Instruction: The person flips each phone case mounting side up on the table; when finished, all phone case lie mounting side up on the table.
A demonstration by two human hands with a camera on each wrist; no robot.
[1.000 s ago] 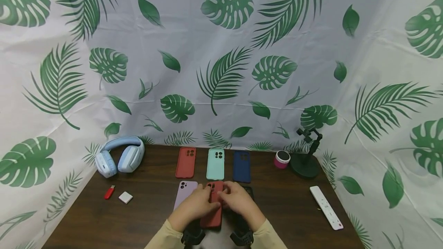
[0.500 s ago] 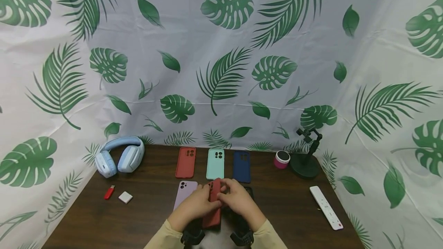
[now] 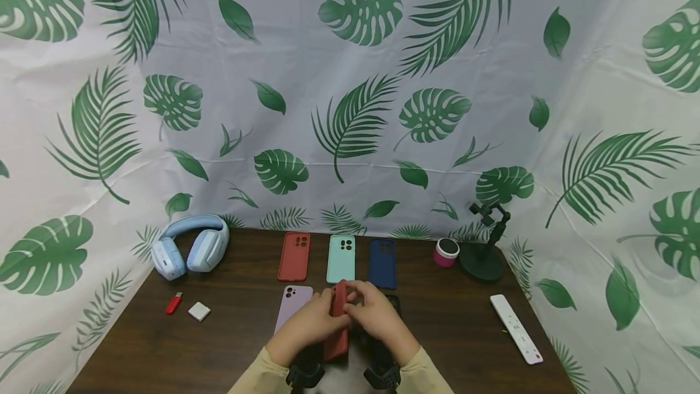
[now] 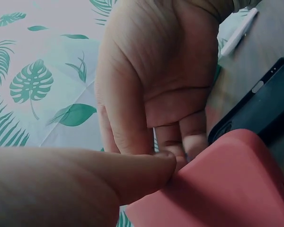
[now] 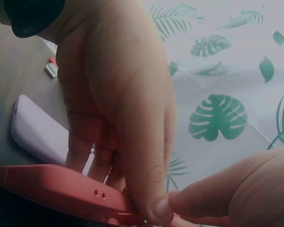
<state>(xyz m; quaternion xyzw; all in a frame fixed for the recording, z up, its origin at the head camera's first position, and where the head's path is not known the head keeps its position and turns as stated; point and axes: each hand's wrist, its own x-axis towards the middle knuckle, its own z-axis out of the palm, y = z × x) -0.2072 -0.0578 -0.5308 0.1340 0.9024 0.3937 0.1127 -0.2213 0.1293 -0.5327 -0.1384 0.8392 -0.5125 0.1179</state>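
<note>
A red phone case [image 3: 336, 346] is tilted up on its long side between the two hands. My left hand [image 3: 307, 326] grips its left side, the thumb across the near face and the fingers behind. My right hand [image 3: 374, 316] pinches the upper end between thumb and fingers. Both thumb tips come close together at the case's edge in the right wrist view, where the left hand [image 5: 118, 90] shows large. A lilac phone case [image 3: 291, 306] lies left of the left hand. Beneath the right hand is a dark case [image 4: 258, 101], partly hidden.
Behind the hands lie another red case [image 3: 294, 257], a mint case [image 3: 341, 260] and a navy case [image 3: 381, 265]. Blue headphones [image 3: 205, 251], a red USB stick [image 3: 173, 303] and a white square [image 3: 199, 311] are left. A pink jar [image 3: 445, 254], black stand [image 3: 481, 262] and white remote [image 3: 516, 329] stand right.
The red phone case has turned from showing its back with the camera holes to standing more edge-on, its top end lifted slightly. Both hands keep nearly the same place.
</note>
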